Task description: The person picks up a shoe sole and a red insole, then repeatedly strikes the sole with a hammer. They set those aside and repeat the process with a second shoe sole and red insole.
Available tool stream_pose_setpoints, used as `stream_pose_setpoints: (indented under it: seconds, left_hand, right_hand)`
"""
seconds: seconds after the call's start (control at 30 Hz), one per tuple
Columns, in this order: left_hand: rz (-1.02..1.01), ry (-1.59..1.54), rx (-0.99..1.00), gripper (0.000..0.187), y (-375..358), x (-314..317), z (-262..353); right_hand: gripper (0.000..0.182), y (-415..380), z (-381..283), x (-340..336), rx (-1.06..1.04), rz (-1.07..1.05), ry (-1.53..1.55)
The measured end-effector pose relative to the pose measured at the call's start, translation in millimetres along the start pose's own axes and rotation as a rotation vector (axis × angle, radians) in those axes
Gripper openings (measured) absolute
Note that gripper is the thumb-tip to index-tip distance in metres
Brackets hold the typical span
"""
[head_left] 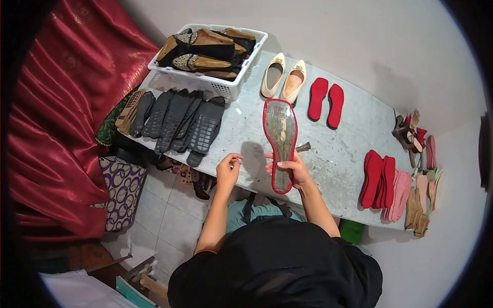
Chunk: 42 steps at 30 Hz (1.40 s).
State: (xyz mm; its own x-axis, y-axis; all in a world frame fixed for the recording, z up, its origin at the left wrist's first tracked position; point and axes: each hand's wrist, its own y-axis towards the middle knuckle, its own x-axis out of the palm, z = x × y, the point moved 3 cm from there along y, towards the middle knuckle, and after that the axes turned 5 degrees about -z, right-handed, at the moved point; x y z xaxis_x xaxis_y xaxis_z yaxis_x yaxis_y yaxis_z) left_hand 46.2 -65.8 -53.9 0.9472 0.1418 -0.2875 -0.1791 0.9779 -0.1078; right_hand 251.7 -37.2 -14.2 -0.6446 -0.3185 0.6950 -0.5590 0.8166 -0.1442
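Note:
My right hand [297, 170] holds a red-edged shoe sole [281, 128] by its narrow end, thumb across its greyish, glossy face. The wide end points away from me, over the table. My left hand [229, 168] is raised at the table's front edge, left of the sole, with its fingers curled; whether anything small is between them I cannot make out. Beyond the sole stands a pair of cream shoes [294, 81], and right of them lie two red insoles [318, 99]. A small dark tool [304, 147] lies just right of the sole, partly hidden.
On the grey table [246, 128], a white basket [226, 87] of shoes stands at the back left. Dark soles [172, 120] line the left front. Red insoles [371, 179], pink ones [399, 196] and sandals [411, 131] are at the right. A patterned box [123, 192] stands below.

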Motion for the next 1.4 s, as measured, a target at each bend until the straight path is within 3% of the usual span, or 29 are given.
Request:
stream_pose_setpoints:
  seconds: [0.03,0.13,0.23,0.37,0.57,0.67,0.8,0.9,0.97,1.0,1.03,1.1,1.4]
  left_hand:
    - [-0.003,-0.001,-0.003,0.021,8.6,-12.4,-4.1]
    - [0.199,0.219,0.279,0.016,36.2,-55.2,-11.3]
    - [0.304,0.358,0.284,0.015,63.6,-106.5,-21.5]
    - [0.421,0.54,0.265,0.016,98.7,-170.3,-35.5]
    - [0.283,0.701,0.21,0.039,154.1,-205.4,-88.1]
    - [0.153,0.765,-0.066,0.057,162.8,-205.8,-101.7]
    - [0.113,0.703,-0.102,0.057,159.8,-209.0,-89.9]
    - [0.187,0.834,-0.017,0.051,156.1,-209.7,-79.1]
    - [-0.003,-0.228,-0.173,0.041,157.4,-215.3,-87.9]
    - [0.012,-0.435,-0.113,0.038,147.4,-211.9,-71.6]
    - [0.013,-0.435,-0.114,0.038,136.2,-208.3,-53.3]
    - [-0.162,-0.889,-0.117,0.041,119.0,-198.5,-25.1]
    - [-0.215,-0.907,-0.04,0.045,111.2,-194.1,-12.7]
  right_hand:
    - [0.061,7.3,4.2,5.2,0.001,0.004,0.001]
    - [0.053,26.1,14.5,19.6,-0.018,0.04,-0.041]
    - [0.04,44.3,26.5,22.9,0.0,0.159,-0.067]
    - [0.041,67.0,42.9,34.2,-0.04,0.249,-0.092]
    - [0.039,85.1,75.2,48.1,-0.046,0.315,0.0]
    - [0.04,87.4,78.3,62.2,-0.043,0.354,-0.011]
    - [0.042,96.1,84.7,56.3,-0.059,0.35,-0.045]
    - [0.05,104.4,86.2,54.8,-0.045,0.37,-0.017]
    - [0.059,111.2,85.9,57.7,-0.066,0.325,0.08]
    - [0.059,112.9,86.9,58.0,-0.066,0.326,0.081]
    - [0.062,115.2,88.0,58.0,-0.065,0.323,0.064]
    - [0.066,120.4,89.7,60.3,-0.06,0.315,0.048]
    - [0.072,129.6,91.0,71.6,-0.058,0.253,0.079]
